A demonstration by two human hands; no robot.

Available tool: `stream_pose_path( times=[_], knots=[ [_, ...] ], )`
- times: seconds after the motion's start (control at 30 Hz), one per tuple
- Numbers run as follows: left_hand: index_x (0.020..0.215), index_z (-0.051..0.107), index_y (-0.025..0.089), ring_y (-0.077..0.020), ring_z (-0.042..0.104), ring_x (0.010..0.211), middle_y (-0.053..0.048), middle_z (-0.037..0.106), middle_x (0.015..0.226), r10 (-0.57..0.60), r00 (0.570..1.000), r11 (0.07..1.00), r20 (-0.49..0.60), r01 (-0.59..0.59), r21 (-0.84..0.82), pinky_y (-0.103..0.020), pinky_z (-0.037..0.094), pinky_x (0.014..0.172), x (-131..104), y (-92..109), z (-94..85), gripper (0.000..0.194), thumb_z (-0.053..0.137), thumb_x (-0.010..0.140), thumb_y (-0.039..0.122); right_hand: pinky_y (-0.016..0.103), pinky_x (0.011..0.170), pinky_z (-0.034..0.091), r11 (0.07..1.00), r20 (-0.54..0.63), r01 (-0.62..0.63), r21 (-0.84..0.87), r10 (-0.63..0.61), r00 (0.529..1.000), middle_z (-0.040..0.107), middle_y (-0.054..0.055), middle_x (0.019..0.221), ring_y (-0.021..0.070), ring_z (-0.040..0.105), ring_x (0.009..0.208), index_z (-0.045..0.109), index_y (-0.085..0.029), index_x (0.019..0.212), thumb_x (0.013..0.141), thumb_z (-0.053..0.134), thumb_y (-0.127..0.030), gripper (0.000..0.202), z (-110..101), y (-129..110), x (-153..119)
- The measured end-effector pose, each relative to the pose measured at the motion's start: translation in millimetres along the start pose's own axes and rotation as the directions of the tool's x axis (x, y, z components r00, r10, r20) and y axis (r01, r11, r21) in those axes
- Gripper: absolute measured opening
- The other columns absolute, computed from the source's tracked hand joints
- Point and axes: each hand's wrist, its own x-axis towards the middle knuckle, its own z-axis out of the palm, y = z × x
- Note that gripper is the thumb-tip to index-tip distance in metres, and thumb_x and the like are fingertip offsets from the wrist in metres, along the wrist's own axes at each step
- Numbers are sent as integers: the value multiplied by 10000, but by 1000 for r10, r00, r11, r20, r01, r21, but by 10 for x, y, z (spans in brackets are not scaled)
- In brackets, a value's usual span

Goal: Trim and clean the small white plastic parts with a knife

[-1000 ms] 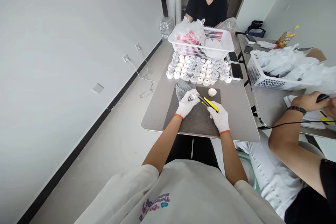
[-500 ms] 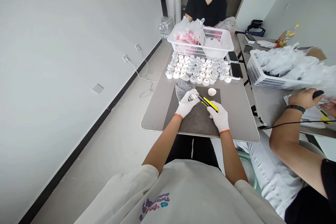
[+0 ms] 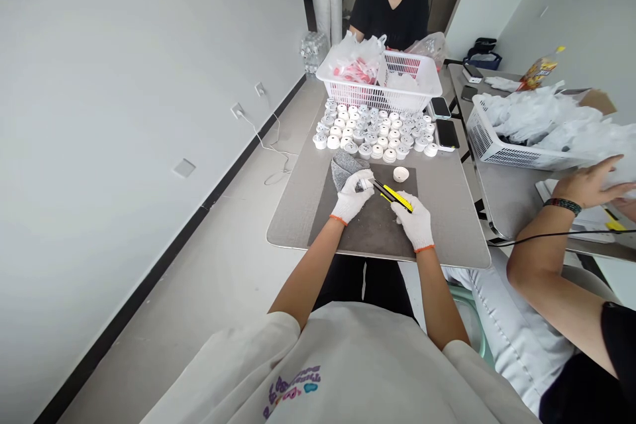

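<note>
In a white glove with an orange cuff, my left hand [image 3: 352, 195] is closed around a small white round piece [image 3: 365, 184], mostly hidden by the fingers. My right hand [image 3: 415, 217], gloved alike, grips a yellow and black utility knife [image 3: 396, 198]. The knife's front end points left and meets the piece in my left hand. A crumpled grey cloth [image 3: 344, 169] lies just behind my left hand. Beyond the knife, a white cup-shaped piece [image 3: 401, 174] sits on the dark mat [image 3: 370, 232].
Rows of white round pieces [image 3: 377, 136] stand across the table [image 3: 293, 212]. Behind them is a white basket [image 3: 377, 96] holding plastic bags. Two phones [image 3: 446, 134] lie at the right edge. A co-worker's hand [image 3: 589, 182] handles plastic beside another basket [image 3: 489, 139].
My left hand has tilted slightly and moved a little left with the piece. The knife stays against it. At right, the co-worker's fingers have opened and the dark object there is gone from view.
</note>
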Motion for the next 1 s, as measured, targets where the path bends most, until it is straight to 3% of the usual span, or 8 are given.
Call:
stream_pose_path(
  times=[0.27,0.4,0.53,0.67,0.8,0.9,0.97,1.0],
  knots=[
    [1186,660,193,-242,609,1229,-88,678,1280,-86,996,995,-9,86,-60,-400,450,1121,-10,67,17,408,738,802,303,227,604,553,1000,-1,2,-5,-2,1000,678,21,1177,46,547,564,688,-231,1272,797,718,-440,520,-3,5,4],
    [1314,589,193,-246,636,1163,-95,685,1248,-155,986,987,-68,156,21,-422,481,1083,-9,100,8,555,757,791,269,228,613,558,1000,-6,18,-11,-18,1000,677,24,1185,49,556,579,691,-231,1269,804,715,-433,508,6,13,2],
    [1323,590,184,-247,644,1160,-92,695,1247,-163,986,986,-41,164,16,-416,486,1088,-9,144,6,567,743,777,191,241,622,562,999,6,2,-50,-2,1000,680,29,1186,68,572,611,672,-233,1293,836,714,-429,499,-40,-1,6],
    [1284,625,210,-239,572,1312,-70,645,1371,-62,998,998,-5,62,-1,-390,387,1193,-16,164,3,564,732,741,98,300,764,592,990,67,16,-138,-7,998,664,62,1179,141,652,820,618,-189,1324,942,665,-425,451,-70,-44,-34],
    [1270,625,198,-237,573,1321,-81,659,1358,-67,998,997,1,67,-42,-389,385,1197,-25,147,10,550,765,741,140,385,922,572,986,89,38,-163,-24,996,609,89,1251,216,627,1082,620,-149,1266,999,606,-417,378,-21,-113,-151],
    [1190,648,184,-234,617,1262,-90,679,1324,-79,997,995,-10,79,-66,-394,427,1160,-29,142,23,437,767,770,206,344,856,584,982,77,72,-174,-59,995,636,81,1176,184,648,992,628,-130,1229,994,617,-419,372,-353,-326,-68],
    [1138,656,180,-228,639,1226,-92,693,1299,-82,996,995,-18,81,-66,-391,445,1141,-32,154,33,370,753,782,204,265,718,567,980,20,116,-164,-114,993,671,45,998,105,639,799,646,-125,1151,1029,549,-421,335,-954,-604,203],
    [1148,649,181,-225,649,1210,-93,703,1281,-89,996,994,-22,87,-70,-392,451,1134,-33,165,38,379,750,782,190,224,643,507,978,-27,144,-153,-150,988,657,-5,873,55,592,702,655,-131,1103,1073,414,-424,381,-1350,-771,399]
  ],
)
